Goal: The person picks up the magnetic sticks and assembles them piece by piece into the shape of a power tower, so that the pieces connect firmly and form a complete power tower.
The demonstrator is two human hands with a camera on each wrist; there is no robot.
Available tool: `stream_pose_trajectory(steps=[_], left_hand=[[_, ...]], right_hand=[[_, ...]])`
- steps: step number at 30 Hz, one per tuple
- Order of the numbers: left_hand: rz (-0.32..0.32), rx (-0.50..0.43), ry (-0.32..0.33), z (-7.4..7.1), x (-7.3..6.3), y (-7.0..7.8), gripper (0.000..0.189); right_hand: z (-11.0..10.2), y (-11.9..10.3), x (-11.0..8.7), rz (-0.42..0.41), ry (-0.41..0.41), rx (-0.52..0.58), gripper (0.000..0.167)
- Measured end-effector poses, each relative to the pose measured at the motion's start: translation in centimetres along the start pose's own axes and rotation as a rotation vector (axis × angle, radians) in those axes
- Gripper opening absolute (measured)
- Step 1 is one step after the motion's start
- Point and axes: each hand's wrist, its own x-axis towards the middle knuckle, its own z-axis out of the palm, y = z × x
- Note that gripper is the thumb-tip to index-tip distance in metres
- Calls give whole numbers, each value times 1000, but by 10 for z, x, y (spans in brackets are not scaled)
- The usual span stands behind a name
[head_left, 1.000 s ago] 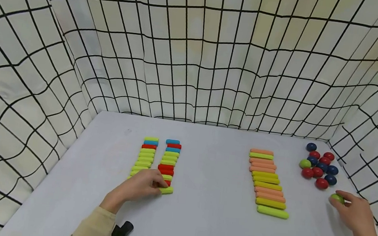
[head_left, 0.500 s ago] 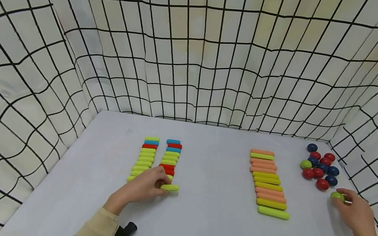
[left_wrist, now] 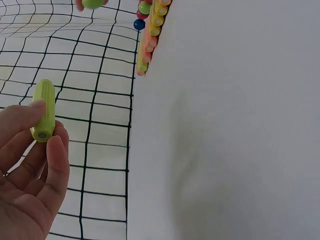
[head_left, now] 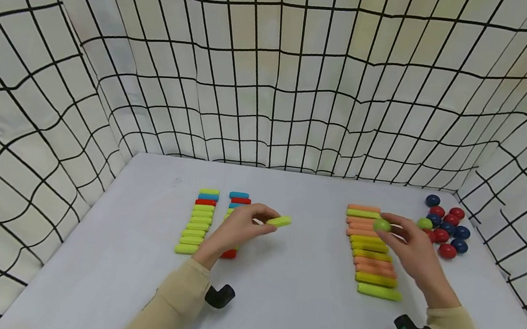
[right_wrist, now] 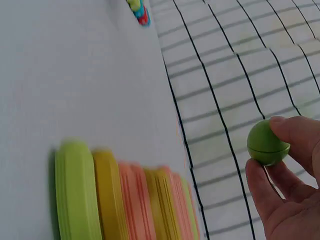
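Note:
My left hand [head_left: 242, 229] pinches a yellow-green magnetic building stick [head_left: 279, 221] above the table. The left wrist view shows this ribbed stick [left_wrist: 45, 107] between thumb and fingers, with a grey round spot in its end. My right hand [head_left: 411, 250] holds a green ball [head_left: 382, 226] at the fingertips, raised over the row of orange, yellow and green sticks [head_left: 373, 263]. A seam circles the ball [right_wrist: 265, 142] in the right wrist view. Below my left hand, a column of blue, red and green sticks [head_left: 239, 196] is partly hidden.
Another column of shorter sticks [head_left: 196, 226] lies farther left. Red, blue and green balls [head_left: 447, 251] cluster at the table's right side. A white wall with black grid lines [head_left: 274, 106] surrounds the white table [head_left: 298, 297] at the back and sides.
The left hand has lifted the green stick from the column's near end and carried it right and up. The right hand has brought the green ball leftward over the long sticks.

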Motion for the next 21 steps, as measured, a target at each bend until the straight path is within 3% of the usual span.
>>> stream_pose_trajectory(steps=[5, 11, 15, 21], left_hand=[[22, -5, -45, 17, 16, 13, 25], [29, -17, -62, 28, 25, 17, 23], [-19, -33, -60, 30, 25, 12, 22], [-144, -109, -83, 40, 25, 4, 23]], right_hand=[[42, -29, 17, -37, -178, 172, 56], [72, -47, 30, -70, -235, 214, 49], [79, -49, 36, -65, -250, 216, 47], [91, -44, 44, -60, -304, 237, 48]])
